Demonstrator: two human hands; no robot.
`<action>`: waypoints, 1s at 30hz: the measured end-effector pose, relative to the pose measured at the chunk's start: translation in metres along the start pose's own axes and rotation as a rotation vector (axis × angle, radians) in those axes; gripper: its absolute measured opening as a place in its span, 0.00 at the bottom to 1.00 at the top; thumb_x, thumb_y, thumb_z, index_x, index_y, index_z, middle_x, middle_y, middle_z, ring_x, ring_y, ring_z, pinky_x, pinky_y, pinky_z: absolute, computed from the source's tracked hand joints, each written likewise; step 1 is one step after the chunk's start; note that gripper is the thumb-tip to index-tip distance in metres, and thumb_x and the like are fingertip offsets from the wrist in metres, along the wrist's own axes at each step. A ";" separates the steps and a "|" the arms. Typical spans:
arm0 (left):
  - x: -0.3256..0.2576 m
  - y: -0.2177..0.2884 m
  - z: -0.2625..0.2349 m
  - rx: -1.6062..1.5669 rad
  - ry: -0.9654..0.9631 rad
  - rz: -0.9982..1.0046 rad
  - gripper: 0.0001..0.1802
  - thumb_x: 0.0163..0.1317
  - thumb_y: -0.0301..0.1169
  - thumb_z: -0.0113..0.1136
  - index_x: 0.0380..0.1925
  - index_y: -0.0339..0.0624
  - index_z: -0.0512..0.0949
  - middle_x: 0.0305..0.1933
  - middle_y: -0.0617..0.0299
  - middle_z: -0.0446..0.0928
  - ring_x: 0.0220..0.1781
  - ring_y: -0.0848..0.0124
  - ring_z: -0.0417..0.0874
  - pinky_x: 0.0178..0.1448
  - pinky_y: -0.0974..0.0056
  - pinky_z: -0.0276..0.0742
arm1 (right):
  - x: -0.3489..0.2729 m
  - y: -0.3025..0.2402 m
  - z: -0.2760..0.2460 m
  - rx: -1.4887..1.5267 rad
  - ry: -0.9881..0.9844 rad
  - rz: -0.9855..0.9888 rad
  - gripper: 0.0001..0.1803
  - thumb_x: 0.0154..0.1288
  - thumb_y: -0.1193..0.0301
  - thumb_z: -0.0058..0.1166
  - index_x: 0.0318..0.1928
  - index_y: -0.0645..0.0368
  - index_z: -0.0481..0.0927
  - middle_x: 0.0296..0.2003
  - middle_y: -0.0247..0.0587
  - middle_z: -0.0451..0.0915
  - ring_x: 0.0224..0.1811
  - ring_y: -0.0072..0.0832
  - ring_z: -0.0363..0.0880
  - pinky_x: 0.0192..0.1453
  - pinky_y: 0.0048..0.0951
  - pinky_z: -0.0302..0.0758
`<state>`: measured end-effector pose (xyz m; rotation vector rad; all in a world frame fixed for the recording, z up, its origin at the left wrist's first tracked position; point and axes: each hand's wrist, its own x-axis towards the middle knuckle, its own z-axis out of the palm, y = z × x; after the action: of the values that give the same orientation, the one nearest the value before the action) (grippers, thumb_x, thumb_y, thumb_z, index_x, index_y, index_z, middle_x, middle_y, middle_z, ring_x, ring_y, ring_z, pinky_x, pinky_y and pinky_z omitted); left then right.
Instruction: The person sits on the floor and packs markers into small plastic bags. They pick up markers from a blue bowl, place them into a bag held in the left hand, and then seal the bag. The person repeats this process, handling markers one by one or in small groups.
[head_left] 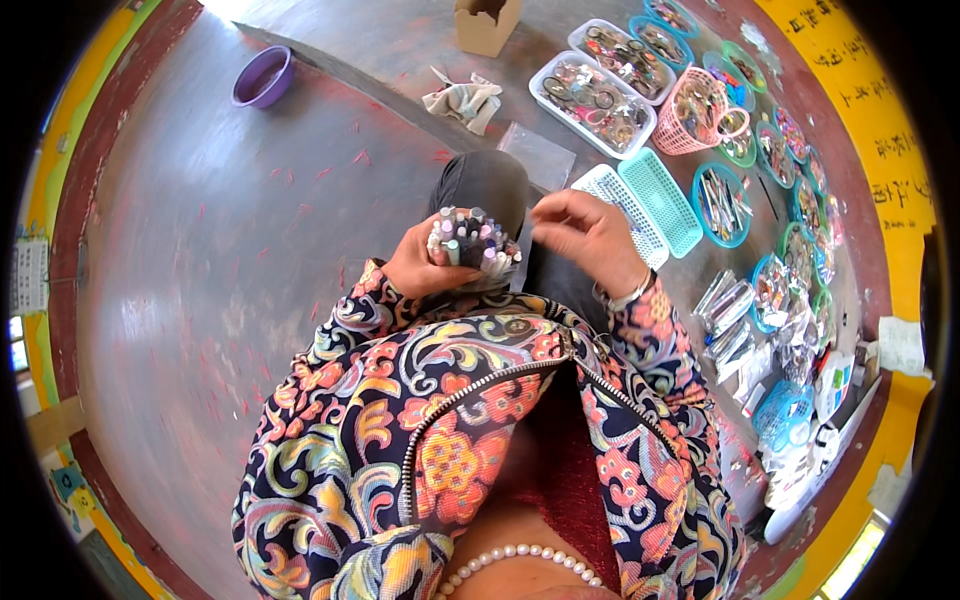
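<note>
Grey concrete floor (220, 260) before you holds a purple bowl (262, 76), a cardboard box (487, 24), crumpled cloth (462, 102), and trays and baskets (640, 75) of small items.

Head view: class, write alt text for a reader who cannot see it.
The left hand grips a bundle of small tubes while the right hand hovers beside it. Trays and baskets of small items line the floor to the right.
</note>
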<state>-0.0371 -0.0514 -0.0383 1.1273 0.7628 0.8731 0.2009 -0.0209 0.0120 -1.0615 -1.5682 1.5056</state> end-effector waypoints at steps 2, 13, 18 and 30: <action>-0.001 -0.001 -0.001 0.017 0.010 -0.008 0.33 0.42 0.19 0.65 0.52 0.35 0.65 0.47 0.61 0.73 0.49 0.73 0.73 0.55 0.65 0.68 | -0.003 -0.022 0.018 -0.297 -0.118 -0.125 0.12 0.49 0.71 0.61 0.34 0.62 0.77 0.30 0.35 0.75 0.33 0.26 0.75 0.37 0.24 0.70; 0.000 -0.003 0.000 0.002 -0.001 0.056 0.38 0.42 0.19 0.68 0.55 0.38 0.61 0.51 0.62 0.71 0.53 0.74 0.71 0.58 0.66 0.66 | -0.001 -0.014 0.042 -0.607 0.055 -0.438 0.12 0.46 0.71 0.62 0.31 0.60 0.75 0.31 0.40 0.75 0.35 0.36 0.73 0.38 0.31 0.69; 0.001 0.001 -0.001 0.035 -0.018 0.047 0.37 0.41 0.20 0.69 0.54 0.38 0.63 0.50 0.62 0.71 0.53 0.74 0.70 0.59 0.65 0.65 | -0.012 -0.042 0.035 -0.202 0.165 -0.280 0.09 0.53 0.75 0.58 0.35 0.62 0.75 0.32 0.38 0.77 0.31 0.26 0.75 0.33 0.22 0.70; -0.003 0.000 -0.001 -0.083 0.031 -0.030 0.35 0.40 0.20 0.68 0.52 0.37 0.65 0.47 0.62 0.74 0.50 0.73 0.73 0.57 0.65 0.66 | -0.007 0.009 -0.038 0.952 0.412 -0.138 0.12 0.66 0.72 0.46 0.47 0.64 0.71 0.37 0.44 0.77 0.33 0.22 0.75 0.35 0.20 0.72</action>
<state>-0.0391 -0.0537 -0.0384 1.0284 0.7599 0.8906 0.2392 -0.0118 0.0066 -0.6121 -0.4955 1.5350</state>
